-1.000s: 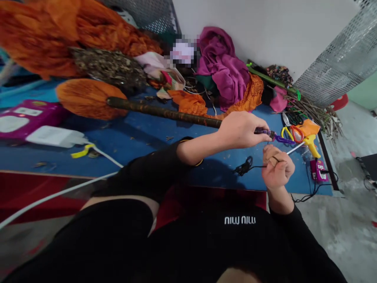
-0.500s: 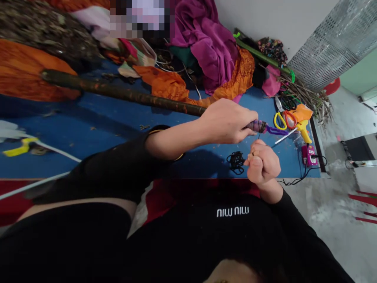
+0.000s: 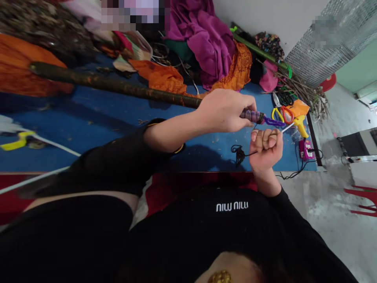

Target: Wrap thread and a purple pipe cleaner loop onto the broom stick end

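A long dark brown branch (image 3: 126,87) slants over the blue table, its thin end wrapped in purple and dark windings (image 3: 253,115). My left hand (image 3: 222,110) is closed round it just left of the windings. A purple loop (image 3: 274,122) sticks out from that end. Just below it, my right hand (image 3: 266,149) is turned up with fingers curled on a thin black cord. The cord runs up to the windings and also out left to a small black tangle (image 3: 239,155) near the table's front edge.
Scissors with yellow and red handles (image 3: 286,114), a yellow glue gun (image 3: 301,126) and a pink box (image 3: 306,150) are at the right. Purple cloth (image 3: 206,43), orange cloth (image 3: 165,78) and twigs (image 3: 309,92) lie behind. A white rod (image 3: 55,144) is at left.
My right hand has turned over, its curled fingers now facing up. The black tangle has bunched narrower, with cord drawn toward that hand. My left hand still grips the branch; the view has shifted slightly.
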Motion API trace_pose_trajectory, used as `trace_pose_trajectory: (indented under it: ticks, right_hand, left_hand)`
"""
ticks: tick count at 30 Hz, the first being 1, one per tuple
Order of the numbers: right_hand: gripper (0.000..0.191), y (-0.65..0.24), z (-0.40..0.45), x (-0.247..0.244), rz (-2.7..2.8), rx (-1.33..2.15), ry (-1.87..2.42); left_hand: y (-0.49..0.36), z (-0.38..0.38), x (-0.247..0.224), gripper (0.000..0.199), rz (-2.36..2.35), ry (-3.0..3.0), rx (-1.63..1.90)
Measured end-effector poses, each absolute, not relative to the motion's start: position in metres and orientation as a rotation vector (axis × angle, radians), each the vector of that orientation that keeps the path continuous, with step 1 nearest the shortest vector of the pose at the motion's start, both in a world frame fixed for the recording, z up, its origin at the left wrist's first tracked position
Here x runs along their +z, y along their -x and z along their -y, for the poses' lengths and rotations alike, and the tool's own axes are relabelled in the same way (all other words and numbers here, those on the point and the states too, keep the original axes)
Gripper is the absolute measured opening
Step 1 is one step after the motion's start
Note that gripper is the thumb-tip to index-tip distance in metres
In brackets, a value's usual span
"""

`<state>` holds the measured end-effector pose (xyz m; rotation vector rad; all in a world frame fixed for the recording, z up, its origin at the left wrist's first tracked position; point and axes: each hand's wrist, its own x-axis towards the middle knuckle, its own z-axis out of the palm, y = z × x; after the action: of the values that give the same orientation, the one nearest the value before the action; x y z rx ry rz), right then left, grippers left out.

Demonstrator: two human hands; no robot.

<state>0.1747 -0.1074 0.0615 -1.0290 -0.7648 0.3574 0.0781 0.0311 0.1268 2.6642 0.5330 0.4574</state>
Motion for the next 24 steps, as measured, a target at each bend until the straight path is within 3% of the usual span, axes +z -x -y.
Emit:
trace_pose_trajectory:
  ticks: [5, 10, 17, 24]
  right_hand:
    - [0.069, -0.207, 0.104, 0.055, 0.543, 0.693, 0.886]
    - [0.062, -0.239, 0.086, 0.026, 0.566, 0.881, 0.916]
    - [0.06, -0.254, 0.058, 0.003, 0.781, 0.939, 1.022]
    - [0.049, -0.252, 0.053, 0.02, 0.722, 1.019, 1.145]
  left_hand:
    - [-0.072, -0.026, 0.128, 0.036, -0.495, -2.712, 0.407]
    - [-0.066, -0.019, 0.123, 0.034, -0.445, -2.708, 0.444]
    - [-0.065, -0.008, 0.103, 0.029, -0.414, -2.759, 0.32]
    - [-0.069, -0.01, 0.095, 0.032, -0.335, -2.772, 0.252]
